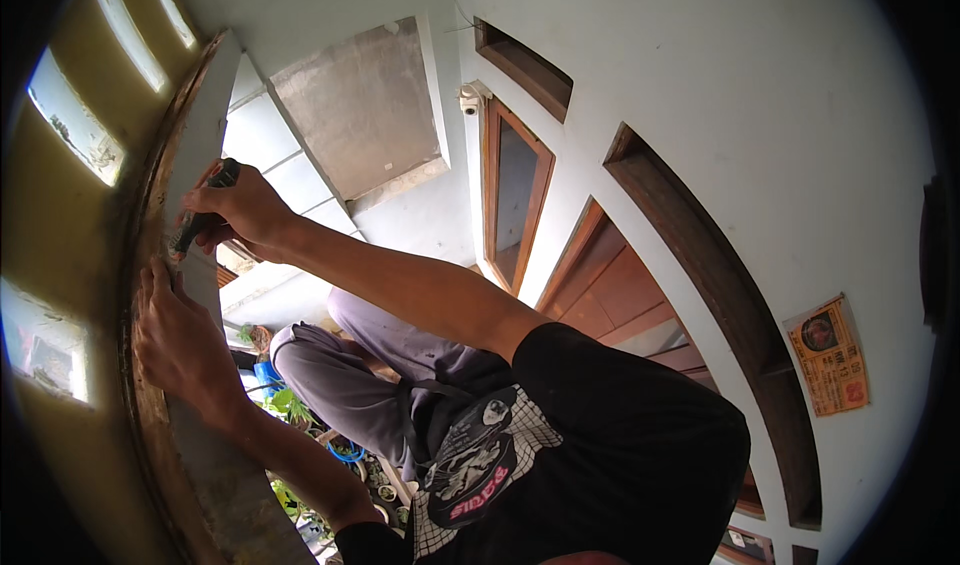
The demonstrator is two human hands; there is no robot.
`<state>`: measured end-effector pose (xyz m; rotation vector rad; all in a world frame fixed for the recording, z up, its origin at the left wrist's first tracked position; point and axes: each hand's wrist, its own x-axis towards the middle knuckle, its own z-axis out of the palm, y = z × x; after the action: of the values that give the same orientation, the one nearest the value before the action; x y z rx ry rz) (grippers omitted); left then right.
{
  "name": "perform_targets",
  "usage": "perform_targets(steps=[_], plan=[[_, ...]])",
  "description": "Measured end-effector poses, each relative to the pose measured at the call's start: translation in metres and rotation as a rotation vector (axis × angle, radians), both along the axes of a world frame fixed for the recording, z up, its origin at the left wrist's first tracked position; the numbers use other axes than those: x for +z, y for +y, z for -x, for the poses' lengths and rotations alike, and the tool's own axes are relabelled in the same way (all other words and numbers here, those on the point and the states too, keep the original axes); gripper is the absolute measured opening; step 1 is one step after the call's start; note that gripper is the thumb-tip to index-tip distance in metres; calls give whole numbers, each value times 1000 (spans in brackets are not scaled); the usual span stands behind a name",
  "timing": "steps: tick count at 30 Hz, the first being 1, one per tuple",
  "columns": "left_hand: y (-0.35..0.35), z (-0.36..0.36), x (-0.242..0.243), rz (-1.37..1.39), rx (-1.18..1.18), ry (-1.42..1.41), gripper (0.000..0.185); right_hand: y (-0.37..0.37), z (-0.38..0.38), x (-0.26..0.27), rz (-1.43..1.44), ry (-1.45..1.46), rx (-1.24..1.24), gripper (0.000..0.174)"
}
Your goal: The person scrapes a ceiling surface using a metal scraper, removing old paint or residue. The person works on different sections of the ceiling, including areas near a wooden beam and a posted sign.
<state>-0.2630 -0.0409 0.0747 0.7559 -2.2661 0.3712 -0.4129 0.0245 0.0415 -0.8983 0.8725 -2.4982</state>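
My right hand (244,208) grips a dark, short hand tool (196,223); its exact kind is not clear. The tool's lower end meets the grey face of a long board or frame (196,122), whose brown edge looks worn. Just below the tool, my left hand (176,343) lies against this frame with its fingers spread along the brown edge (154,415). Its fingertips are close to the tool's end. What touches the frame under the tool is too small to make out.
Beyond the frame is a yellowish wall (60,212) with bright openings. My bent knees (322,370) are above potted plants (386,494) and a blue hose (346,454). A white wall holds wooden-framed openings (697,265), a small camera (470,103) and an orange plate (831,358) bearing writing.
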Motion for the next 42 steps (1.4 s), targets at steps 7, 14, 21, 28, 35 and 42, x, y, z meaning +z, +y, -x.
perform_targets(steps=[7, 14, 21, 28, 35, 42], plan=[[1, 2, -2, -107, -37, 11, 33, 2, 1, -4, 51, -29, 68, 21], [15, -13, -1, -90, -90, 24, 39, 21, -14, -2, 49, -39, 64, 21], [70, -28, 2, -123, -269, 85, 31, 75, -30, -7, 127, -37, 46, 21], [88, -15, -3, -155, -618, 101, 32, 131, -41, -17, 179, 17, -177, 19], [106, 52, -30, -92, -858, 80, 42, 183, -35, -47, 82, 105, -486, 23], [152, 99, -72, -204, -1302, 176, 71, 237, -81, -64, -170, 286, -915, 26]])
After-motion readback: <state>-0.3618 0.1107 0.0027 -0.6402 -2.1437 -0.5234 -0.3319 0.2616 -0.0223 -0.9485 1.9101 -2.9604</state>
